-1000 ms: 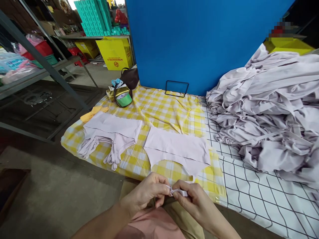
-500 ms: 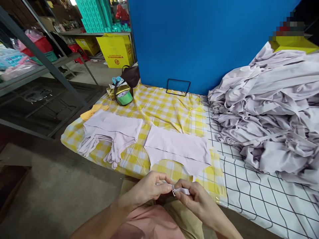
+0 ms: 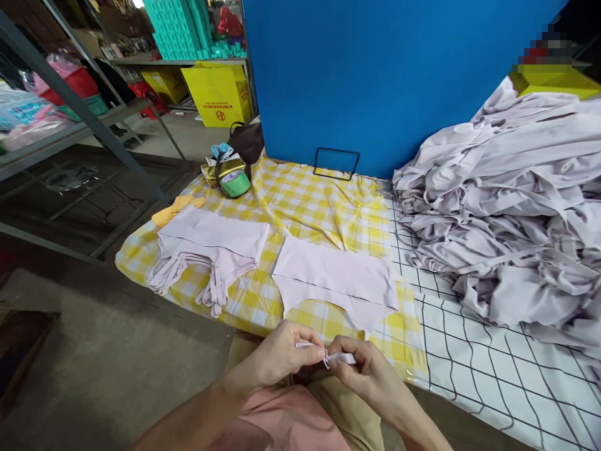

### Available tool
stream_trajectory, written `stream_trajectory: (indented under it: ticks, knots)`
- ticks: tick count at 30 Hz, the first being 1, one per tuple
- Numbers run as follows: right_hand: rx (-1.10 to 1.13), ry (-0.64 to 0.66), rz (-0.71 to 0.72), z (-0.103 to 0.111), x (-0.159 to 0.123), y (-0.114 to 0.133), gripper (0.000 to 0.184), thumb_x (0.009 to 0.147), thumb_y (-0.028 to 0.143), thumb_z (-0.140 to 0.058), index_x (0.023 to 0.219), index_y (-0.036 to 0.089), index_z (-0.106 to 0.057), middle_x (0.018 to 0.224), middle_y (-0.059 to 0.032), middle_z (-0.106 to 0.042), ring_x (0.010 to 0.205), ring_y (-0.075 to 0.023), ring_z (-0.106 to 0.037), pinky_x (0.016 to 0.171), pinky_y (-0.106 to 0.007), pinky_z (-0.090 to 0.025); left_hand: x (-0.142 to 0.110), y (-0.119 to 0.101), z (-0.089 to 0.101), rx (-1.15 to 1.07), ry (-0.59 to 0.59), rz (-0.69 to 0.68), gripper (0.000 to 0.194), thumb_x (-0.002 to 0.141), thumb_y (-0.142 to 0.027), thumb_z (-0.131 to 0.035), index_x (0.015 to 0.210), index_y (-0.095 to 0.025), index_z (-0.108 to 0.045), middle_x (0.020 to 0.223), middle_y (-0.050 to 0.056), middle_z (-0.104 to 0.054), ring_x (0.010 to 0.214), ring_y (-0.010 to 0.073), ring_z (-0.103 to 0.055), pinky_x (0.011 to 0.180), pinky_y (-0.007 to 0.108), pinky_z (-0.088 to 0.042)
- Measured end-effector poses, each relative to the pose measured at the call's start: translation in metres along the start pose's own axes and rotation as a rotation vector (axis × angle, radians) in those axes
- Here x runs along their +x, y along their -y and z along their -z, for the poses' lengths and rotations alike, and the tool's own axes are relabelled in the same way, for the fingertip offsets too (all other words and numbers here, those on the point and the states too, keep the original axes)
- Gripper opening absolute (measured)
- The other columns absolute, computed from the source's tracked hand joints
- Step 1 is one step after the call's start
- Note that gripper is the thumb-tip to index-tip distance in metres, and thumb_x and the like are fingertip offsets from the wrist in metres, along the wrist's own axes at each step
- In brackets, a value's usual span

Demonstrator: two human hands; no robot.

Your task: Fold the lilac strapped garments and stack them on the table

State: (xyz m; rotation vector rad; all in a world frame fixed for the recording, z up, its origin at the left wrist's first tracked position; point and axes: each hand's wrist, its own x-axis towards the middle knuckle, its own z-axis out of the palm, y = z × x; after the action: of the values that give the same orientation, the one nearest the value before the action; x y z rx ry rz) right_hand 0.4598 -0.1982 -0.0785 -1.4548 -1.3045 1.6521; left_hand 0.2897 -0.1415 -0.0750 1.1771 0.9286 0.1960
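Bare hands noted just off the near edge of the cloth-covered table (image 3: 305, 194); fingers of the left hand (image 3: 282, 354) were pinched together on a narrow pale strap (image 3: 345, 358); those of the right hand (image 3: 364, 369) were clamped on the strap too, at the left's 3 o'clock; a small fitting (image 3: 326, 359) showed between the two grips, its exact form too small to tell. A flat garment (image 3: 335, 272) lay at 12 o'clock from the hands; whether the strap joined it I could not tell, the hands hiding its run; a layered stack (image 3: 213, 232) lay near 10 o'clock, a heaped pile (image 3: 521, 219) at 2 o'clock.

Risks, my judgement: the strap, soft and narrow, could twist or slip if either pinch loosened; the fitting, partly covered by fingertips, could be misaligned unseen; a tug toward 6 o'clock could skew the garment, were the strap attached; the pile, loosely folded, could slump if nudged.
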Motion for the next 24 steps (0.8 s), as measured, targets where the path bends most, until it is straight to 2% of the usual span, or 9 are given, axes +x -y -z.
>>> stream_trajectory:
  ticks: [3, 6, 10, 20, 24]
  knots:
    - [0.155, -0.028, -0.052, -0.004, 0.001, -0.004, 0.031, 0.075, 0.045, -0.058, 0.066, 0.016, -0.054, 0.05, 0.0065, -0.035, 0.046, -0.0062, -0.027, 0.043, -0.02, -0.019, -0.001, -0.002, -0.002, 0.002, -0.022, -0.001, 0.031, 0.071, -0.041, -0.058, 0.073, -0.011, -0.063, 0.049, -0.005, -0.038, 0.043, 0.0051, -0.03, 0.04, 0.016, -0.023]
    - [0.401, -0.028, -0.115, -0.01, 0.001, -0.008, 0.036, 0.073, 0.049, -0.061, 0.065, 0.016, -0.05, 0.046, 0.0096, -0.029, 0.039, -0.0036, -0.022, 0.039, -0.019, -0.015, -0.002, -0.003, -0.004, 0.065, -0.072, -0.098, 0.029, 0.073, -0.038, -0.056, 0.071, -0.01, -0.064, 0.055, -0.002, -0.046, 0.051, 0.0072, -0.037, 0.046, 0.017, -0.029]
    - [0.655, -0.006, -0.161, -0.014, 0.002, -0.01, 0.035, 0.07, 0.047, -0.066, 0.067, 0.017, -0.048, 0.044, 0.0119, -0.026, 0.037, -0.0018, -0.015, 0.037, -0.019, -0.01, -0.003, 0.0, -0.006, 0.174, -0.127, -0.195, 0.025, 0.077, -0.032, -0.052, 0.074, -0.011, -0.065, 0.063, 0.0, -0.055, 0.061, 0.0105, -0.045, 0.056, 0.019, -0.036]
    - [0.835, 0.113, -0.163, -0.01, 0.004, -0.014, 0.031, 0.07, 0.036, -0.07, 0.065, 0.016, -0.046, 0.044, 0.0123, -0.026, 0.036, 0.0, -0.015, 0.035, -0.016, -0.009, -0.002, 0.002, -0.011, 0.297, -0.189, -0.257, 0.022, 0.08, -0.028, -0.049, 0.074, -0.012, -0.064, 0.064, 0.0, -0.059, 0.062, 0.0112, -0.049, 0.057, 0.019, -0.037]
    - [0.878, 0.131, -0.163, -0.008, 0.005, -0.018, 0.03, 0.071, 0.033, -0.069, 0.063, 0.016, -0.045, 0.046, 0.0117, -0.026, 0.036, 0.0004, -0.015, 0.034, -0.016, -0.009, -0.001, 0.006, -0.012, 0.415, -0.245, -0.317, 0.018, 0.079, -0.024, -0.048, 0.075, -0.015, -0.063, 0.069, 0.001, -0.061, 0.07, 0.0135, -0.051, 0.066, 0.022, -0.037]
